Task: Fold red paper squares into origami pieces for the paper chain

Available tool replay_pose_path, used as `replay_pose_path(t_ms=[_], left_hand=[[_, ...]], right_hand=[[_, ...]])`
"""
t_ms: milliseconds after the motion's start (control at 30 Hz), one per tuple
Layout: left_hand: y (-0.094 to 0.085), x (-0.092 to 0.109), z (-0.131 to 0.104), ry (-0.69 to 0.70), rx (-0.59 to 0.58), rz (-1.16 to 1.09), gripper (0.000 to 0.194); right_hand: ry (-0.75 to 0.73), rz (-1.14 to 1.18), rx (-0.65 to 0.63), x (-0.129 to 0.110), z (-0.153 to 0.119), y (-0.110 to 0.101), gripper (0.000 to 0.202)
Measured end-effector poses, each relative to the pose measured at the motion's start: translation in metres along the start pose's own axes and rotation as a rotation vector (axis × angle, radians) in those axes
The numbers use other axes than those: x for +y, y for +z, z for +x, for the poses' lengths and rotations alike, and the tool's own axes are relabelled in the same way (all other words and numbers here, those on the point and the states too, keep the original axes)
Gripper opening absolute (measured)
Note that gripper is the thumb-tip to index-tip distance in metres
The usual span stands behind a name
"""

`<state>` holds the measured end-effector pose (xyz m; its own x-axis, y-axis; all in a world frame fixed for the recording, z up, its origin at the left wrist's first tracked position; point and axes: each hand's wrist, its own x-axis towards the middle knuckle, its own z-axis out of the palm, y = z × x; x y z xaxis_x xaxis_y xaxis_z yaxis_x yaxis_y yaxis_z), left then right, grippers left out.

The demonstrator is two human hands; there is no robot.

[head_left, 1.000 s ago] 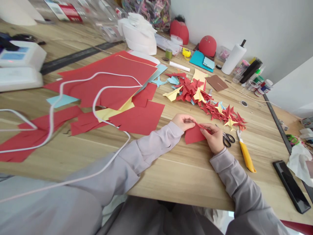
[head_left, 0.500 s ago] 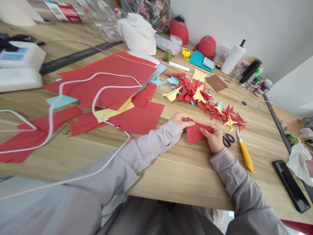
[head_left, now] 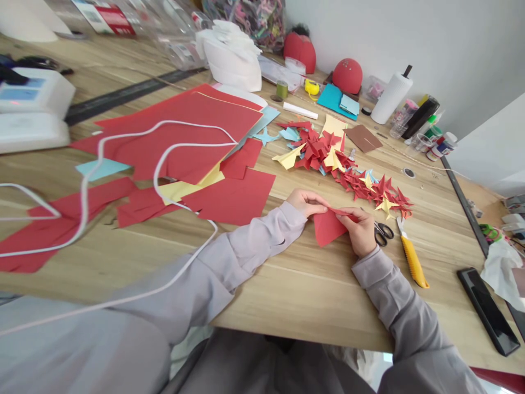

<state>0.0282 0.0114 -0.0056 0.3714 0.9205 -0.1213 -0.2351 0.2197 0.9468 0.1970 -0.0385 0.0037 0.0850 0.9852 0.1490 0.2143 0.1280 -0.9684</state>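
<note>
A small piece of red paper (head_left: 328, 230) is held between both hands just above the table. My left hand (head_left: 305, 202) pinches its upper left corner between thumb and fingers. On the other side, my right hand (head_left: 360, 229) grips the upper right edge, thumb on the near face. The sheet looks folded along its top edge, though the fingers partly cover the fold. Black-handled scissors (head_left: 383, 234) lie right beside my right hand, and a yellow utility knife (head_left: 413, 261) rests further right. Behind the hands spreads a pile of folded paper stars (head_left: 315, 150), mostly red, some yellow and blue.
Large red sheets (head_left: 180, 137) and cut red pieces (head_left: 241, 197) cover the left side, with a white cable (head_left: 85, 202) across them. A black phone (head_left: 488, 312) lies at the right. Bottles (head_left: 443, 146) and a white roll (head_left: 391, 98) stand along the wall.
The red paper's lower part has swung slightly downward between the fingers. Both hands keep almost the same place and grip.
</note>
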Motion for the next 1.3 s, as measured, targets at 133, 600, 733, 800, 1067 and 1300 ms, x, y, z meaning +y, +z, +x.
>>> replay_pose_path(t_ms=[133,600,733,800,1067,1300], left_hand=[[0.003,0.004,-0.001,-0.002,0.015,-0.013,0.014],[0.011,0.000,-0.003,0.067,-0.044,0.141,0.032],[0.008,-0.001,-0.002,0.086,-0.024,0.195,0.033],[0.007,-0.001,-0.002,0.092,-0.013,0.205,0.033],[0.009,-0.004,-0.003,0.103,0.058,0.217,0.025],[0.011,0.000,-0.005,0.111,0.087,0.243,0.018]], right_hand=[[-0.006,0.023,0.028,0.001,0.000,0.000,0.006],[-0.163,-0.094,-0.038,-0.004,-0.005,0.002,0.011],[-0.135,-0.103,-0.011,-0.003,-0.003,0.002,0.009],[-0.113,-0.093,-0.021,-0.002,-0.002,0.002,0.009],[-0.029,-0.062,-0.100,-0.005,-0.002,0.000,0.013],[-0.017,-0.080,-0.166,-0.013,-0.004,-0.001,0.023]])
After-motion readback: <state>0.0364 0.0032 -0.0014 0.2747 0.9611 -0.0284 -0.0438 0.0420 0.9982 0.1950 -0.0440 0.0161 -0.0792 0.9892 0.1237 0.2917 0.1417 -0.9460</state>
